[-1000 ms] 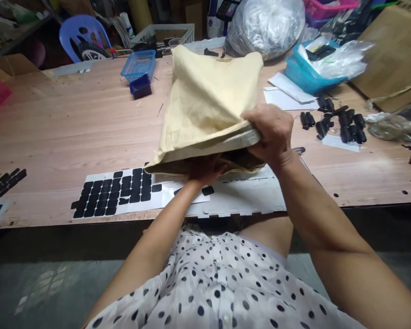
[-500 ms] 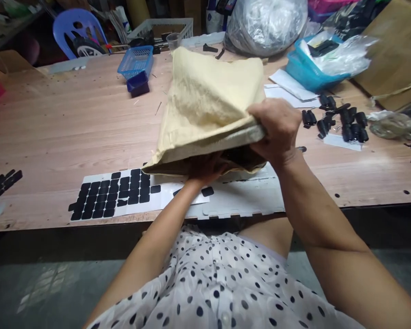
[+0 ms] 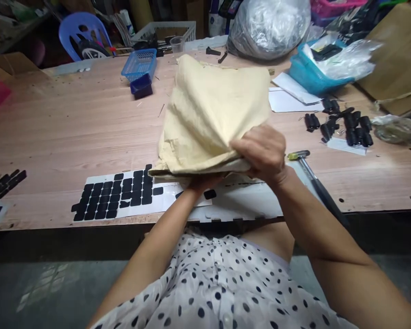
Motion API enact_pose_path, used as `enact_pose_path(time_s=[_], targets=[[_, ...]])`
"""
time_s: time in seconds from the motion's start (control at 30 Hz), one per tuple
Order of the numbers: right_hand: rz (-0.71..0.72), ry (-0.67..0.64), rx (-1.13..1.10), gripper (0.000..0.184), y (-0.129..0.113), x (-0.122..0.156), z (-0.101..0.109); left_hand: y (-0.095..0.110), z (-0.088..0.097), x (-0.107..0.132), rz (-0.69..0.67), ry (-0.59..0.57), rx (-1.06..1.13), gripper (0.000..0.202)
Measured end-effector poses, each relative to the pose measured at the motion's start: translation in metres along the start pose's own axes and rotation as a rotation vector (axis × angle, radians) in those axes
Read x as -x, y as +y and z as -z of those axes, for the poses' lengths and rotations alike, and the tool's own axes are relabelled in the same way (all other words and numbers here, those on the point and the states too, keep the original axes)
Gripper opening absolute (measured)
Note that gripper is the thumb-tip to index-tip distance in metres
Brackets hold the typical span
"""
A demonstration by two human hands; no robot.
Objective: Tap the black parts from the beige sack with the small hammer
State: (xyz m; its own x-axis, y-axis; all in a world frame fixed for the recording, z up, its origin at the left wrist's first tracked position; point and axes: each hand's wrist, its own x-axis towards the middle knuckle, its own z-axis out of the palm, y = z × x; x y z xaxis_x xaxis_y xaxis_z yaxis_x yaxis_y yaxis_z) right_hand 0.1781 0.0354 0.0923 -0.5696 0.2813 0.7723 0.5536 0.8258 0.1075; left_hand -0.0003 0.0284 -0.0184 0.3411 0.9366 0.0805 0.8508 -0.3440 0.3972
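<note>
A large pale yellow sack (image 3: 215, 109) lies on the worktable with its open mouth toward me. My right hand (image 3: 262, 151) is closed around the right side of the mouth's edge, and creases fan out from its grip. At the middle of the mouth, my left hand (image 3: 205, 182) reaches inside, under the upper layer; its fingers are hidden. White sheets with rows of black rounded-square pads (image 3: 102, 198) lie left of my left forearm. Beside my right forearm is a hammer (image 3: 311, 173) with a yellow tip and dark handle.
A blue basket (image 3: 139, 64) and a small dark-blue bin (image 3: 141, 86) stand behind and left of the sack. Black cylindrical parts (image 3: 354, 125) lie at right near a turquoise basket (image 3: 308, 73). A bulging plastic bag (image 3: 269, 29) stands at the back. The table's front edge is near my body.
My right hand has come down and left with the sack's edge, so the mouth is narrower and flatter. My left hand stays inside. The hammer has come into fuller view.
</note>
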Motion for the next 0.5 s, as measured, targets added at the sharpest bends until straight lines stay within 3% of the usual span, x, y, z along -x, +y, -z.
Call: enact_pose_path(time_s=[0.13, 0.27, 0.33, 0.4, 0.5], targets=[[-0.237, -0.069, 0.186, 0.051, 0.055, 0.000, -0.011, 0.008, 0.008, -0.012, 0.006, -0.058, -0.032, 0.057], [-0.531, -0.174, 0.230, 0.036, 0.090, -0.004, -0.025, 0.009, 0.017, -0.013, 0.061, -0.078, -0.021, 0.061], [-0.573, -0.151, 0.227, 0.038, 0.084, 0.000, -0.024, 0.005, 0.019, -0.008, 0.059, -0.063, 0.012, 0.060], [-0.544, -0.087, 0.225, 0.049, 0.061, 0.011, -0.017, 0.000, 0.020, 0.002, 0.033, -0.029, 0.032, 0.058], [-0.340, 0.000, 0.147, 0.046, 0.011, 0.036, -0.006, -0.008, 0.020, 0.023, -0.037, 0.038, 0.030, 0.052]])
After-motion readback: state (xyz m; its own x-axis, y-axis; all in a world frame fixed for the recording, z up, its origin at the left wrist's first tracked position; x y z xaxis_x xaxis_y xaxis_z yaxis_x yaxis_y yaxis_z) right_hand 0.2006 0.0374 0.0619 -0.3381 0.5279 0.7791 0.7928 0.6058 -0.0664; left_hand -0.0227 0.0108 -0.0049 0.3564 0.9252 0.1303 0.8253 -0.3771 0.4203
